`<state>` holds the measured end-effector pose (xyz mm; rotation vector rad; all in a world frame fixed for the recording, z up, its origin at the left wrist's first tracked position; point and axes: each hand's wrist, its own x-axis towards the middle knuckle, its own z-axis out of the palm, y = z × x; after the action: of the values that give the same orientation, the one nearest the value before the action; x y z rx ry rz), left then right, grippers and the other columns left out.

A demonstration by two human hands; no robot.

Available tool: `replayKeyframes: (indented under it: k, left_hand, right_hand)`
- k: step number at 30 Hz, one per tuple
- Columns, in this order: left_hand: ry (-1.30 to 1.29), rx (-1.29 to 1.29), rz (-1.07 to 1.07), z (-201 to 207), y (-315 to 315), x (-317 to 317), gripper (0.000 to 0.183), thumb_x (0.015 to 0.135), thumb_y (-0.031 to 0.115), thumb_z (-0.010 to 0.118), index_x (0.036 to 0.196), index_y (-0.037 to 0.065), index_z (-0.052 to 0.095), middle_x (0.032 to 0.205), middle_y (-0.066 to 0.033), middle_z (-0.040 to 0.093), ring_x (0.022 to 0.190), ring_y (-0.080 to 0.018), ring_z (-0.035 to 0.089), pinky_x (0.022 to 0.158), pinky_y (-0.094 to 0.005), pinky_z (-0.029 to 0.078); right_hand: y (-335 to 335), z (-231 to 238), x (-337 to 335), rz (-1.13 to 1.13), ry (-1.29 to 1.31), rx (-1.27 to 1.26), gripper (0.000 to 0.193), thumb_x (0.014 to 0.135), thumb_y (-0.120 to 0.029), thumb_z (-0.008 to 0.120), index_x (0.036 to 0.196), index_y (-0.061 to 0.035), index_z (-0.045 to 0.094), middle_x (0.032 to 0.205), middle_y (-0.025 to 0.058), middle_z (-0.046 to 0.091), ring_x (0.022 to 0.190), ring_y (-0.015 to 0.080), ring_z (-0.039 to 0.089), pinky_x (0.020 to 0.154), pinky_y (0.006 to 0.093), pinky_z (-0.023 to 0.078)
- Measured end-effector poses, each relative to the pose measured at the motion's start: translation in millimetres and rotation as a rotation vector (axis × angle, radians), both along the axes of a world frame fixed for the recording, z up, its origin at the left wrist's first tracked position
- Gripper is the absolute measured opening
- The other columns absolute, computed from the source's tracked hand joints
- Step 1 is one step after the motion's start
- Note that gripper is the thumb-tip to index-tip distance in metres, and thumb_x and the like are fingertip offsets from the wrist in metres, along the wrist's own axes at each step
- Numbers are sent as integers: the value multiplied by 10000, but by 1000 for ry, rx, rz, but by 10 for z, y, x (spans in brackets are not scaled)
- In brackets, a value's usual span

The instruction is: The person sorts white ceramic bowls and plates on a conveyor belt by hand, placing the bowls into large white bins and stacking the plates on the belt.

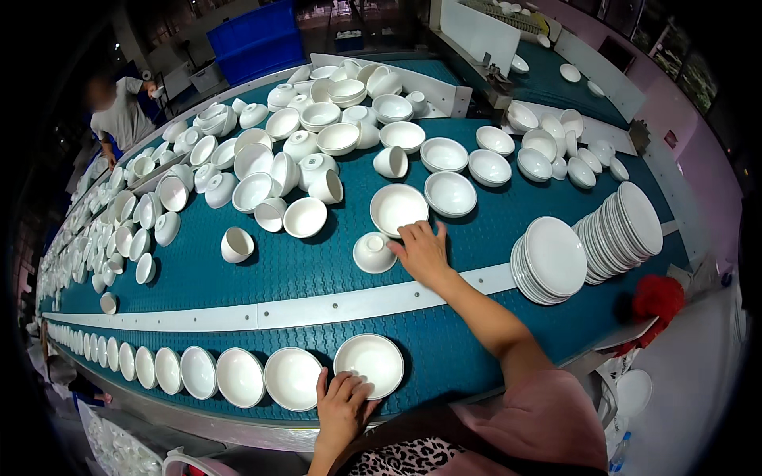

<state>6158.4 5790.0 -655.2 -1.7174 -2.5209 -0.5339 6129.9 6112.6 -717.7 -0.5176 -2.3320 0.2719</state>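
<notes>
My left hand [344, 403] is at the near edge of a white bowl [373, 361], the rightmost in a row on the near belt lane. Its fingers bend over the rim, and the thumb is mostly hidden. Across the white divider, my right hand [422, 252] reaches out with fingers apart. Its fingertips are at the near rim of an upright white bowl [399, 208]. The thumb lies by the right side of a small overturned bowl [373, 252]. Another upright bowl [451, 193] sits just beyond, to the right.
White bowls [302, 147] crowd the green belt [317, 270], some overturned or tilted. A white divider strip [341, 307] separates the lanes. Stacked plates [556, 255] stand at the right, near a red cloth-like bundle [657, 301]. Another person [123, 111] stands at the far left.
</notes>
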Motion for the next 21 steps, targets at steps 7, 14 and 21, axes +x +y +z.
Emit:
replayKeyframes:
  k: [7,14,21]
  left_hand:
    - [26,54,48,-13,287,260,407,688,271,764,1018,74,629,1071,-69,603,1080,-276,532,1052,-591,191]
    - [25,96,-174,-140,671,600,452,698,231,751,1098,77,609,1142,-62,604,1136,-249,527,1037,-500,302]
    - [-37,6,-67,-145,830,819,290,705,215,750,943,87,642,967,-28,636,1068,-217,551,1032,-490,291]
  right_hand:
    - [-551,-92,1608,358,-204,-57,202,800,-164,665,984,-104,611,978,33,568,976,199,540,924,549,301]
    - [98,244,1320,483,159,-77,194,806,-132,648,989,-76,619,1036,58,608,1070,235,551,1034,545,239]
    - [1716,174,-15,-229,-276,-200,453,801,-239,656,1227,-162,524,1328,96,421,1199,393,387,932,660,299]
